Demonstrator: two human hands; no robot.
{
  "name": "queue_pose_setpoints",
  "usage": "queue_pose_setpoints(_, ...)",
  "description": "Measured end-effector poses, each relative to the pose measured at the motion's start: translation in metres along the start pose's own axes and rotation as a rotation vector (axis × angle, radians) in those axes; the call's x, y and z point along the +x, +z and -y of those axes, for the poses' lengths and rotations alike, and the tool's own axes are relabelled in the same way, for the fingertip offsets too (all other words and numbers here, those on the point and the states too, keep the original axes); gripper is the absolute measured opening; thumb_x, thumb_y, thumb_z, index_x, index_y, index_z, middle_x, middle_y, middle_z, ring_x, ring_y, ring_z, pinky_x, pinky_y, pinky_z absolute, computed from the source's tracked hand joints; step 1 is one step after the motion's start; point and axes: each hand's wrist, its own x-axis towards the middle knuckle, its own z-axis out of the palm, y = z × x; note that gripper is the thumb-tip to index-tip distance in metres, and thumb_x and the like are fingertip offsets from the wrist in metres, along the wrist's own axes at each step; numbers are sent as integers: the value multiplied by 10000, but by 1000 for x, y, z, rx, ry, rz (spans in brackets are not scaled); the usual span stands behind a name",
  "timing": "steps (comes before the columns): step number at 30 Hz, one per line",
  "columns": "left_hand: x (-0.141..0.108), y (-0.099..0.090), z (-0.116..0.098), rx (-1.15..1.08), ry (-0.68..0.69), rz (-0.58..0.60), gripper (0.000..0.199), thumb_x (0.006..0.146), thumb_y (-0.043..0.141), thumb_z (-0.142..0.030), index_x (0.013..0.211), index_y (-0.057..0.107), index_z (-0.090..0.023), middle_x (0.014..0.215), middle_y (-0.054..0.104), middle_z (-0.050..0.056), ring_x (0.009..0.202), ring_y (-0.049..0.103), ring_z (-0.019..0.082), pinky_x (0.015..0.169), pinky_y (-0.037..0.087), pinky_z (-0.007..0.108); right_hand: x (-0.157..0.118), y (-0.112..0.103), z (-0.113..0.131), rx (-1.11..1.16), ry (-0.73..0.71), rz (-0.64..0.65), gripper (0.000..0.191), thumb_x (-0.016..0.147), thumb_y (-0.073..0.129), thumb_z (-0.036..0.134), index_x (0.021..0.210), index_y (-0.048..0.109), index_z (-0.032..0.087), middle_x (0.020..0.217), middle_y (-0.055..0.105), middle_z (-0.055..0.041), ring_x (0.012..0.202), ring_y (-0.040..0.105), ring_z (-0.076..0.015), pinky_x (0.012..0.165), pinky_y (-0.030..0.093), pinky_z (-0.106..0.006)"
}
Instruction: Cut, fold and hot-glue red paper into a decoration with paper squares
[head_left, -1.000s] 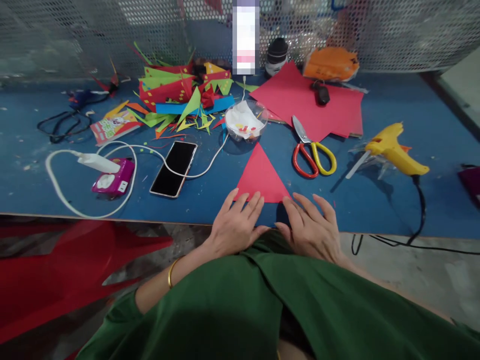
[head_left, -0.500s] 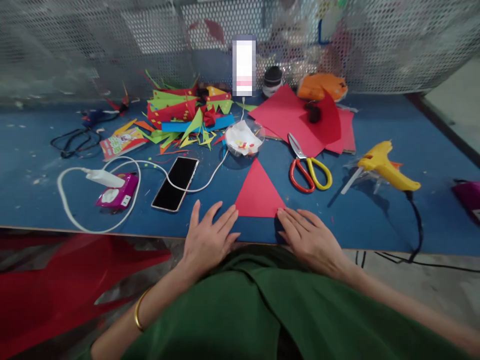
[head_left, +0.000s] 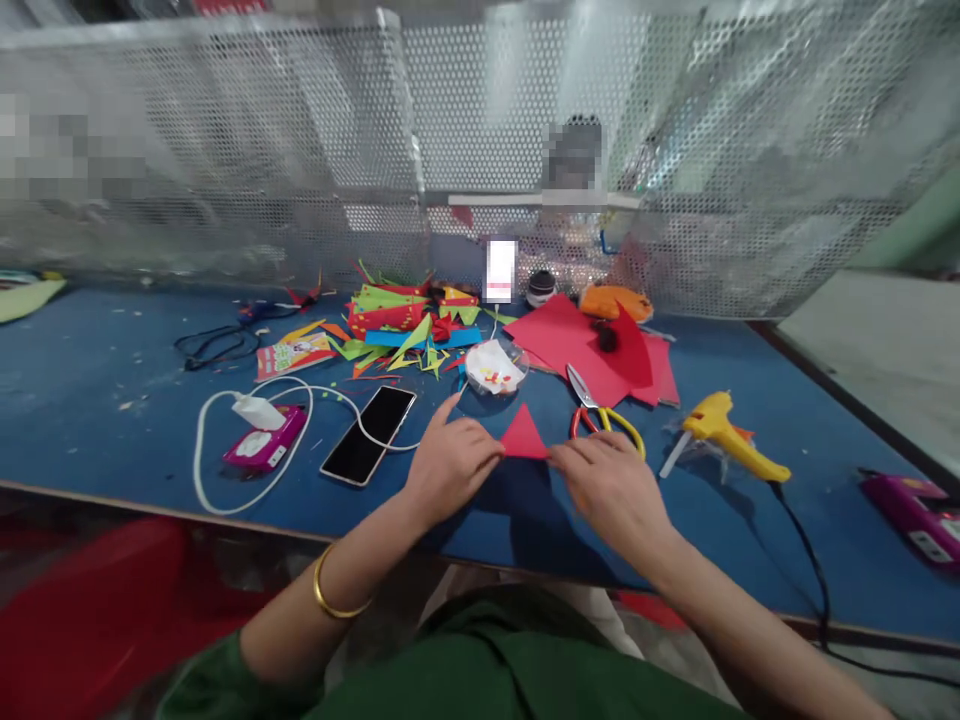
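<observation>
A small triangle of red folded paper (head_left: 525, 436) points away from me, between my two hands. My left hand (head_left: 454, 465) is closed at its left corner, fingers pinching the edge, while the thumb area is partly hidden. At the right corner my right hand (head_left: 611, 490) pinches the paper in the same way. Just beyond my right hand lie scissors (head_left: 582, 386) with one red and one yellow handle, partly covered by that hand. A clear bowl (head_left: 495, 368) with white paper and small scraps stands behind the triangle.
Red paper sheets (head_left: 555, 335) lie at the back, and coloured paper cuttings (head_left: 397, 320) at the back left. A phone (head_left: 369, 435) with a white cable and a purple power strip (head_left: 264, 438) are on the left. A yellow glue gun (head_left: 731, 435) rests on the right.
My fingers, earlier spread flat at the red triangle's lower corners, are now closed on them. Both hands and the paper have moved away from the table's front edge. The camera view has tilted up.
</observation>
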Motion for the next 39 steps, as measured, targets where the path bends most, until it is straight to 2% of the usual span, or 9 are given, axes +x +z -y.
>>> queue_pose_setpoints(4, 53, -22, 17, -347, -183, -60, 155, 872, 748, -312, 756, 780, -214, 718, 768, 11, 703, 679, 179, 952, 497, 423, 32, -22, -24, 110, 89, -69, 200, 1020, 556, 293, 956, 721, 200, 823, 754, -15, 773, 667, -189, 863, 361, -334)
queue_pose_setpoints(8, 89, -30, 26, -552, -180, -43, 154, 808, 765, -324, 693, 782, -223, 747, 781, 32, 755, 683, 189, 778, 500, 328, 59, -24, -31, 142, 107, -106, 307, 1044, 490, 324, 856, 693, 192, 765, 730, -30, 742, 641, -186, 883, 346, -345)
queue_pose_setpoints(15, 89, -1, 32, -951, -436, -176, 169, 736, 776, -359, 772, 775, -194, 795, 768, 51, 747, 663, 175, 693, 503, 299, 68, 0, -30, 486, 323, -43, 407, 969, 501, 388, 604, 474, 210, 551, 514, 28, 570, 468, -136, 779, 365, -314)
queue_pose_setpoints(20, 85, 7, 26, -1172, -613, -116, 204, 671, 817, -336, 783, 738, -183, 759, 740, 40, 703, 648, 164, 666, 504, 299, 61, 8, -34, 598, 405, 17, 417, 963, 450, 445, 624, 522, 211, 546, 488, 33, 548, 466, -127, 577, 324, -255)
queue_pose_setpoints(28, 84, 11, 24, -1113, -653, -153, 152, 704, 770, -313, 665, 713, -178, 647, 669, 6, 597, 556, 124, 584, 427, 268, 60, 10, -36, 665, 477, 92, 429, 932, 490, 518, 662, 596, 202, 584, 526, 23, 576, 459, -129, 554, 340, -246)
queue_pose_setpoints(32, 85, 6, 33, -1031, -710, -280, 155, 713, 764, -298, 641, 697, -178, 630, 640, 0, 590, 533, 116, 569, 401, 262, 57, 7, -46, 684, 495, 136, 478, 906, 509, 578, 621, 592, 203, 544, 514, 24, 547, 458, -128, 539, 345, -254)
queue_pose_setpoints(35, 85, 2, 41, -1037, -780, -353, 145, 715, 764, -297, 664, 698, -178, 640, 640, -3, 594, 540, 118, 571, 408, 259, 50, 3, -59, 739, 552, 149, 485, 866, 556, 610, 619, 646, 202, 585, 626, -7, 586, 559, -158, 581, 418, -275)
queue_pose_setpoints(37, 86, -1, 44, -1033, -809, -381, 152, 721, 758, -309, 677, 693, -179, 644, 636, 0, 598, 545, 122, 570, 411, 260, 43, 0, -68, 769, 633, 113, 471, 849, 585, 612, 644, 693, 201, 649, 697, -35, 650, 631, -189, 657, 479, -303)
queue_pose_setpoints(39, 86, -3, 45, -1002, -818, -411, 157, 726, 748, -319, 687, 690, -178, 652, 635, 6, 602, 545, 126, 565, 406, 263, 38, -2, -74, 756, 735, -25, 449, 865, 582, 595, 692, 722, 206, 709, 736, -53, 729, 681, -214, 742, 512, -332)
